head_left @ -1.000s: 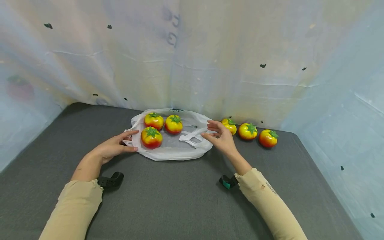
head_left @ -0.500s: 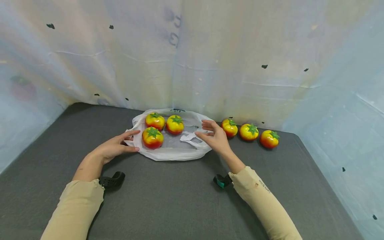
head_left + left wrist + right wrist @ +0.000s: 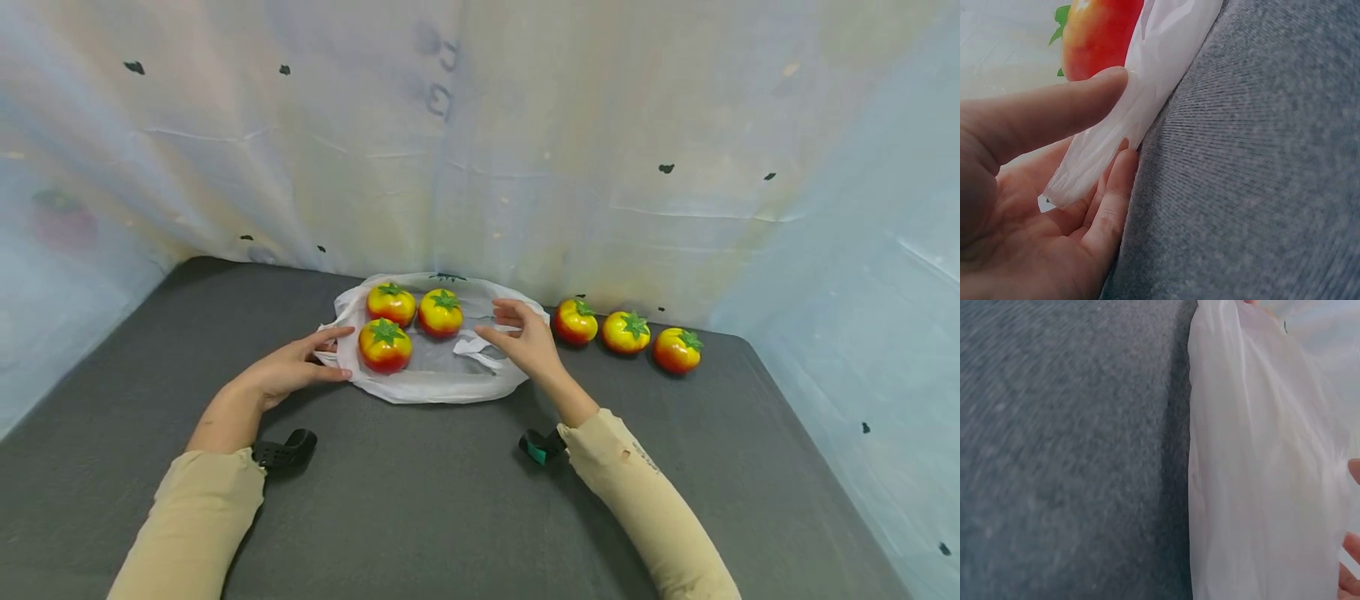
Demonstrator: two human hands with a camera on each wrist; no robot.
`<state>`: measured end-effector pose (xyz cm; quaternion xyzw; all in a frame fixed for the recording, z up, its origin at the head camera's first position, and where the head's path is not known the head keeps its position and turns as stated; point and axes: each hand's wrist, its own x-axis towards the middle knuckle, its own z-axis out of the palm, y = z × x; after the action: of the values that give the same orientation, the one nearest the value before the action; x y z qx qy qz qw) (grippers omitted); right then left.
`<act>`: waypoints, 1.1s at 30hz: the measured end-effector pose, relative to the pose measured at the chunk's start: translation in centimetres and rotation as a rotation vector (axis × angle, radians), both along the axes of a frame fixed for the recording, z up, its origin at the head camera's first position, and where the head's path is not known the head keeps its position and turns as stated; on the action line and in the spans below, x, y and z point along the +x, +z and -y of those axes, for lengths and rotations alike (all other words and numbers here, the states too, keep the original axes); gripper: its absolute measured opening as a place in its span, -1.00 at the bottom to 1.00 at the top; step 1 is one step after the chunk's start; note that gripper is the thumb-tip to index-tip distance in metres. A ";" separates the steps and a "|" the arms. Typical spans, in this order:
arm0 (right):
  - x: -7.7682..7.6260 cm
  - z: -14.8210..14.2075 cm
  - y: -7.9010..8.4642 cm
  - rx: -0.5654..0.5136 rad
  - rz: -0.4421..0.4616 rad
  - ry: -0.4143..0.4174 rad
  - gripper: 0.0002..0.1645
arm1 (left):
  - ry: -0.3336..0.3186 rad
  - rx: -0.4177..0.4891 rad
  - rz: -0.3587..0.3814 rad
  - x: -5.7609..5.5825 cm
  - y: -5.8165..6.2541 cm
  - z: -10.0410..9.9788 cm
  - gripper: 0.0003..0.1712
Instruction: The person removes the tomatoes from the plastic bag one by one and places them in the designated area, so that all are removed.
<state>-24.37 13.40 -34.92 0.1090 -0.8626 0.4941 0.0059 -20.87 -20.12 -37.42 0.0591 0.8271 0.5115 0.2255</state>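
Observation:
A white plastic bag (image 3: 442, 385) lies spread on the grey table, its mouth facing up. Inside it, towards the left, are a front tomato (image 3: 385, 346), a back tomato (image 3: 391, 305) and a right tomato (image 3: 440, 314), glossy red-yellow with green tops. My left hand (image 3: 288, 367) holds the bag's left end, its handle between thumb and fingers in the left wrist view. Over the bag's right part is my right hand (image 3: 528, 342), fingers slightly bent and apart from the thumb, holding nothing, near the white handle strip (image 3: 480, 350).
To the right of the bag, a row holds a left tomato (image 3: 575, 322), a middle tomato (image 3: 626, 332) and an end tomato (image 3: 677, 350). A pale sheet (image 3: 525, 167) hangs behind the grey table (image 3: 420, 500) and along its sides.
My right hand has moved left, from beside the row of tomatoes to over the bag's right part. My left hand keeps its place on the bag. The view has shifted slightly.

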 end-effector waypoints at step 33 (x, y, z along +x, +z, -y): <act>-1.6 4.6 -1.2 0.069 0.092 -0.025 -0.28 | -0.001 0.014 0.002 0.0 0.0 0.1 -0.05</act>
<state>-26.00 8.82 -36.13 0.0756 -0.8796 0.4686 -0.0315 -20.85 -20.17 -37.42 0.0606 0.8231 0.5173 0.2264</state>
